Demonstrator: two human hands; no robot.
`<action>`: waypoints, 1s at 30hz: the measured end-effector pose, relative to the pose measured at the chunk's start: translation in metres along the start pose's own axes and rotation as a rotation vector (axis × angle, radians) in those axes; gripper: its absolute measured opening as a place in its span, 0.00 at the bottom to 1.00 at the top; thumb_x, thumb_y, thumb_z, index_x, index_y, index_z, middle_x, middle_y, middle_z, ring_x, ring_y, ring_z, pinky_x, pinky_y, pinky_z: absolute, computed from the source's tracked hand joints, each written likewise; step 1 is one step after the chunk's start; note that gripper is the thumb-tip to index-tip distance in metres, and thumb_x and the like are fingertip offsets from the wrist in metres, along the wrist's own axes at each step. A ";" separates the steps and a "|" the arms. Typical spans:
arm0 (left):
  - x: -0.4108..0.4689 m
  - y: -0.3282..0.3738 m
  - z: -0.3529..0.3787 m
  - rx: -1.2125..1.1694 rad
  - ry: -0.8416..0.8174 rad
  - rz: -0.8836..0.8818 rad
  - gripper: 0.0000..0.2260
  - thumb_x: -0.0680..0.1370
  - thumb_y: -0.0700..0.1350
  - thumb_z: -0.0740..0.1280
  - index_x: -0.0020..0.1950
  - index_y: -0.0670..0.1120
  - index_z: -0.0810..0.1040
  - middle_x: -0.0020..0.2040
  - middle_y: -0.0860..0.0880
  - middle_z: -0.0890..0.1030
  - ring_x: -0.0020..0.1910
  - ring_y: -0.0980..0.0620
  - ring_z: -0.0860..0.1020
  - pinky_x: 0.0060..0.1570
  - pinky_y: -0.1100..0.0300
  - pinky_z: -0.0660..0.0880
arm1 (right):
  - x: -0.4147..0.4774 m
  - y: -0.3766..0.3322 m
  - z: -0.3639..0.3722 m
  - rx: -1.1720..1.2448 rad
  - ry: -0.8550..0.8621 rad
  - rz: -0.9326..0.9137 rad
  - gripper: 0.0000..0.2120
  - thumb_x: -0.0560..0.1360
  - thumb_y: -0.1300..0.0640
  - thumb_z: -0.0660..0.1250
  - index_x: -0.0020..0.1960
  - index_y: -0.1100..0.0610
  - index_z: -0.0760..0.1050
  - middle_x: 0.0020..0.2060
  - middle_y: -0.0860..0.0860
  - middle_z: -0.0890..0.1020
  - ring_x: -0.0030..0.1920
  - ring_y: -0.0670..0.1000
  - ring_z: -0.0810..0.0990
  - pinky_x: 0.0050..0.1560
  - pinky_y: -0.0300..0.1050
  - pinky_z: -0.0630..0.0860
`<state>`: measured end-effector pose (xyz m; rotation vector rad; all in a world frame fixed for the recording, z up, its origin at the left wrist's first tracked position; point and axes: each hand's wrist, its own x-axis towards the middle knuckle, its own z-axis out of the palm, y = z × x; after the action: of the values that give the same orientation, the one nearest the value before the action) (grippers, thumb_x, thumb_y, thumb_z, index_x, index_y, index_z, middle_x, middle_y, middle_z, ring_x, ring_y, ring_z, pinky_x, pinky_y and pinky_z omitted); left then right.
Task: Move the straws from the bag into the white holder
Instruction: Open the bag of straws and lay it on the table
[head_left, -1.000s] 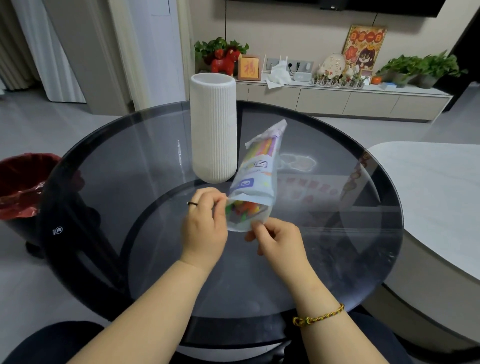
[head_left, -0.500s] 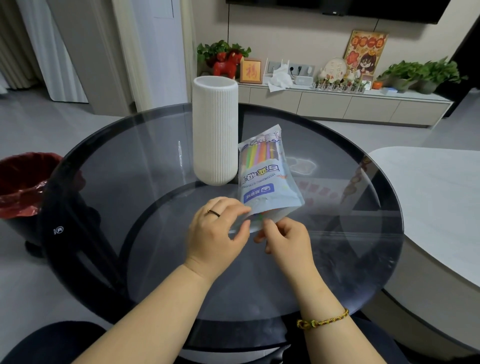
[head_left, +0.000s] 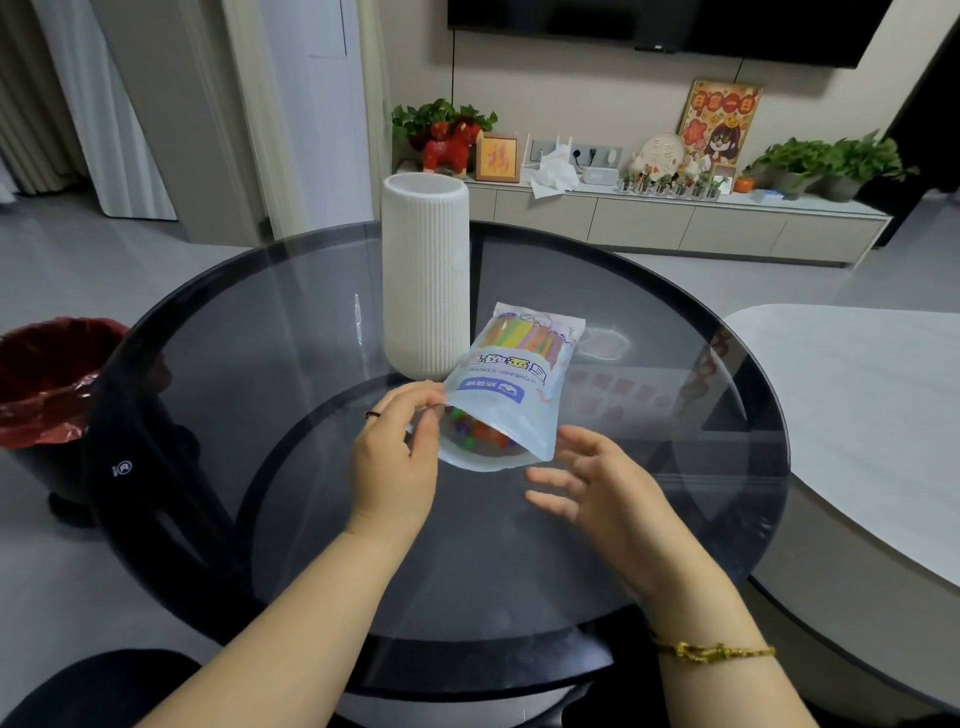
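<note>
A pale blue bag (head_left: 506, 392) of coloured straws lies tilted over the round glass table (head_left: 291, 332), its open mouth facing me. Ends of several straws (head_left: 475, 436) show inside the mouth. My left hand (head_left: 397, 452) pinches the left edge of the bag's mouth between thumb and fingers. My right hand (head_left: 597, 491) hovers just right of the mouth with fingers spread and holds nothing. The tall ribbed white holder (head_left: 426, 275) stands upright right behind the bag, its top open.
A bin with a red liner (head_left: 44, 379) stands on the floor at the left. A white table (head_left: 862, 415) sits close on the right. A low cabinet (head_left: 675, 221) with plants and ornaments runs along the far wall.
My right hand has let go of the bag's mouth and opened, moving slightly right. The bag has tipped flatter, with its mouth now gaping toward me. My left hand keeps its pinch.
</note>
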<state>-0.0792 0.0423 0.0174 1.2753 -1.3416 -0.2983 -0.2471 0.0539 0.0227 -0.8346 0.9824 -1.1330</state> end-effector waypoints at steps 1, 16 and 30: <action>-0.001 0.003 -0.003 -0.043 0.000 -0.043 0.08 0.75 0.32 0.61 0.47 0.40 0.79 0.47 0.51 0.78 0.46 0.60 0.74 0.42 0.84 0.65 | -0.001 -0.001 0.000 0.136 -0.027 0.054 0.13 0.72 0.61 0.58 0.56 0.58 0.69 0.50 0.54 0.78 0.41 0.50 0.82 0.37 0.45 0.81; -0.002 -0.007 -0.023 -0.555 -0.178 -0.453 0.10 0.76 0.38 0.63 0.38 0.51 0.77 0.31 0.61 0.82 0.34 0.65 0.77 0.36 0.74 0.73 | 0.030 0.016 0.084 0.788 -0.119 -0.022 0.38 0.39 0.47 0.80 0.45 0.58 0.75 0.35 0.55 0.82 0.43 0.55 0.80 0.52 0.52 0.77; 0.016 -0.008 -0.007 -1.199 -0.258 -1.124 0.26 0.78 0.59 0.51 0.69 0.43 0.64 0.65 0.39 0.74 0.60 0.41 0.75 0.55 0.49 0.74 | 0.046 0.022 0.068 0.228 0.039 -0.278 0.35 0.65 0.63 0.69 0.68 0.59 0.59 0.57 0.57 0.76 0.54 0.54 0.78 0.54 0.49 0.77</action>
<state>-0.0648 0.0309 0.0215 0.7716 -0.2696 -1.7719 -0.1700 0.0172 0.0174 -0.7811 0.7654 -1.4741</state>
